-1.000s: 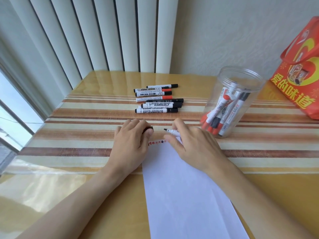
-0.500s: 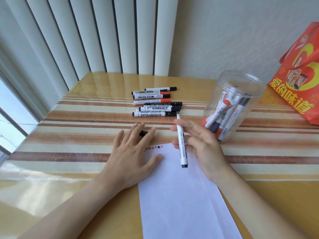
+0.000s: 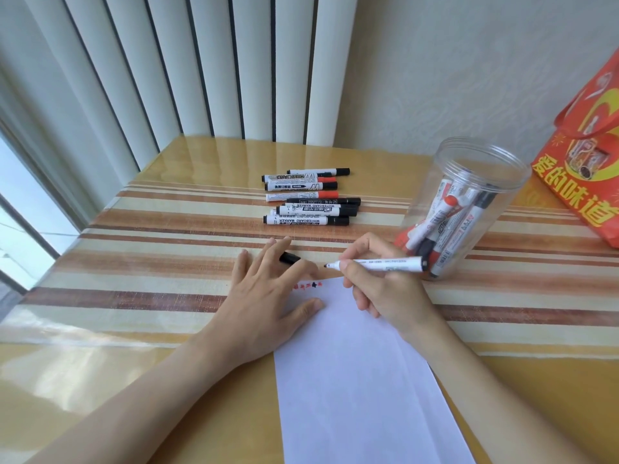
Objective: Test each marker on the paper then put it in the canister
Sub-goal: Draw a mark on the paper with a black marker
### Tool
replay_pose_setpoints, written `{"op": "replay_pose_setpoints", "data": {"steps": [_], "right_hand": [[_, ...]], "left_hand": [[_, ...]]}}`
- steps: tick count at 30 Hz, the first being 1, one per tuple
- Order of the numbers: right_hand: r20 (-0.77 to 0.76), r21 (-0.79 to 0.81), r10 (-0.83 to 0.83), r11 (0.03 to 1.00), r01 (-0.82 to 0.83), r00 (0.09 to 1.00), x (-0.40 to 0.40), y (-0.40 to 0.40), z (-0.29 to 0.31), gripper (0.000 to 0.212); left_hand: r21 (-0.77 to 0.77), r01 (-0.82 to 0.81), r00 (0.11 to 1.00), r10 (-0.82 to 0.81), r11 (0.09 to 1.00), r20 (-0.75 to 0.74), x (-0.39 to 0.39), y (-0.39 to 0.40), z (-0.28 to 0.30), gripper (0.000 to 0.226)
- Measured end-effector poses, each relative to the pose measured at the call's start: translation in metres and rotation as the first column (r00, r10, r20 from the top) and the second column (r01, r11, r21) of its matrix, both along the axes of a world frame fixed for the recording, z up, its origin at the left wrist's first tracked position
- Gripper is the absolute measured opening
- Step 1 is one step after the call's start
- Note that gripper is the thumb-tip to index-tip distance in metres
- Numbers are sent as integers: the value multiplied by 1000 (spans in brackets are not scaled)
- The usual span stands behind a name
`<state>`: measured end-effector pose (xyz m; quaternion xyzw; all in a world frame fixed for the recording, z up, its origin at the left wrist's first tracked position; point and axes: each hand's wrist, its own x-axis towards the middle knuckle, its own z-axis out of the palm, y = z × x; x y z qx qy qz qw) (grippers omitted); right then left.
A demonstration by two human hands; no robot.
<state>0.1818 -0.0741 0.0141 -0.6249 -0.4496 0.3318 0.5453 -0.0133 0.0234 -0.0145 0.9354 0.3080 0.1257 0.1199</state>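
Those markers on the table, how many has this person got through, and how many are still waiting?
Several markers already stand in the clear canister, and small red and black test marks sit at the top of the paper. The right hand holds an uncapped marker; its black cap lies by the left hand. About seven capped markers wait further back.

The desk (image 3: 201,159) carries a glossy, clear film that reflects the blinds, laid over a striped woven-looking cloth (image 3: 150,262). The paper (image 3: 361,380) is matt, smooth, white. The canister (image 3: 469,182) is clear glossy plastic. The marker (image 3: 385,263) barrel is smooth white plastic. The bag (image 3: 589,142) looks slightly glossy.
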Motion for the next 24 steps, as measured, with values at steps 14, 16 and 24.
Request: {"op": "replay_pose_setpoints", "data": {"steps": [14, 16, 24], "right_hand": [[67, -86, -127, 987, 132, 990, -11, 2, 1, 15], [52, -84, -136, 987, 140, 989, -10, 2, 0, 16], [39, -84, -144, 986, 147, 989, -10, 3, -2, 17]], "left_hand": [[-2, 29, 997, -29, 1000, 73, 0, 5, -4, 40], [-4, 31, 997, -30, 1000, 76, 0, 5, -4, 40], [-30, 28, 998, -27, 999, 60, 0, 3, -1, 41]]}}
